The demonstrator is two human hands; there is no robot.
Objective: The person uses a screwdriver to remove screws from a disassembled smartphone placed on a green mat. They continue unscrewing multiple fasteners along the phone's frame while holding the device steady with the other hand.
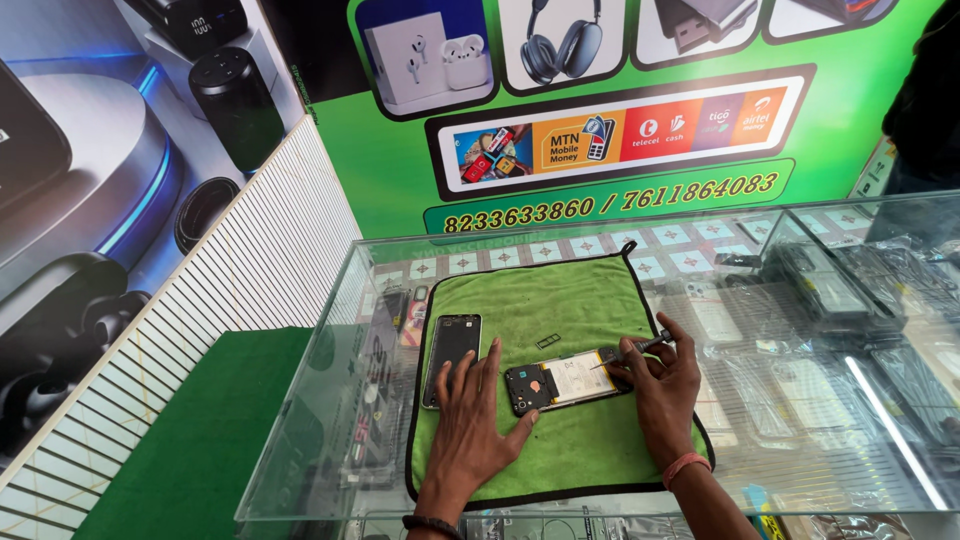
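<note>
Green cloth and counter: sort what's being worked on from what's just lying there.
In use:
opened phone
screwdriver
left hand
right hand
green cloth

Lying about:
black back cover
small black part
packaged items under the glass counter

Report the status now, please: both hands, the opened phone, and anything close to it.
Left hand flat on green cloth, steadying opened phone. Right hand holds thin tool at phone's end. Removed back cover lies left, apart.
</note>
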